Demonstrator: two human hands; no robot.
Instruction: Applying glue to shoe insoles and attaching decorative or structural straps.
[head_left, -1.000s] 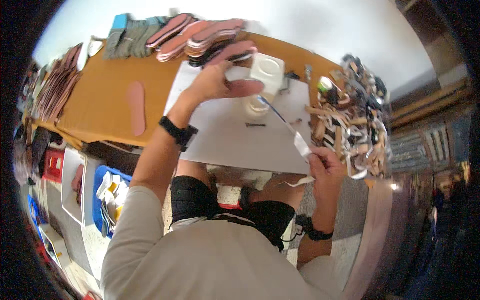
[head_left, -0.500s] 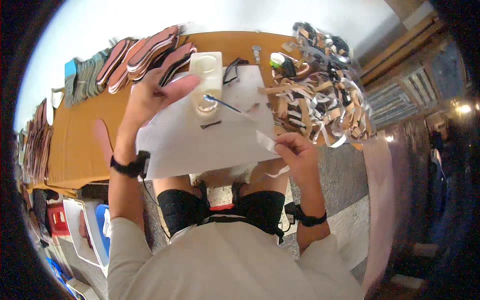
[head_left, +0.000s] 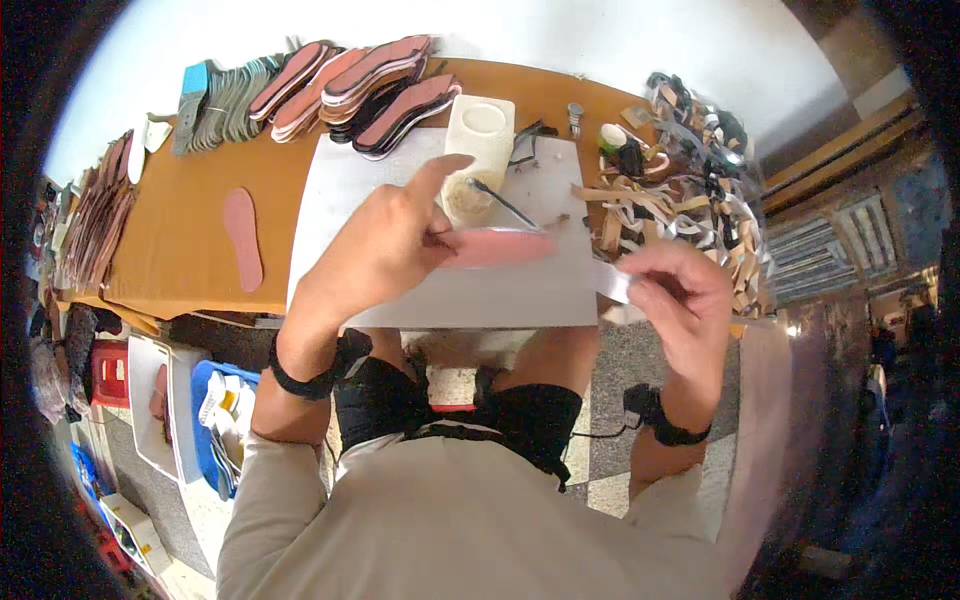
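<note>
Left hand (head_left: 385, 245) is up over the white work sheet (head_left: 340, 200), pinching a pink insole (head_left: 495, 247) at its near end, index finger sticking up; the insole hangs level above the sheet, not resting on it. Right hand (head_left: 680, 295) is closed on a pale strap strip (head_left: 612, 282), thumb and fingers gripping one end, the free end pointing toward the insole tip. Strip and insole are close but apart, no contact visible. Just beyond the insole sits a small glue pot (head_left: 465, 197) with a brush (head_left: 505, 203) lying across it, next to a white plastic container (head_left: 482, 128). Cannot tell whether glue is already on either part; surfaces are too blurred. My read: parts are picked and being lined up, joining not yet done. A heap of cut straps (head_left: 680, 195) at the right end of the orange table (head_left: 180, 250) looks like stock waiting to be used, and the stacked insoles (head_left: 370, 85) along the far edge plus one loose insole (head_left: 243, 238) on the left suggest plenty of pieces left. No finished strap-on-sole assembly that I can make out on the table, so this looks like an early stage of a long batch.
</note>
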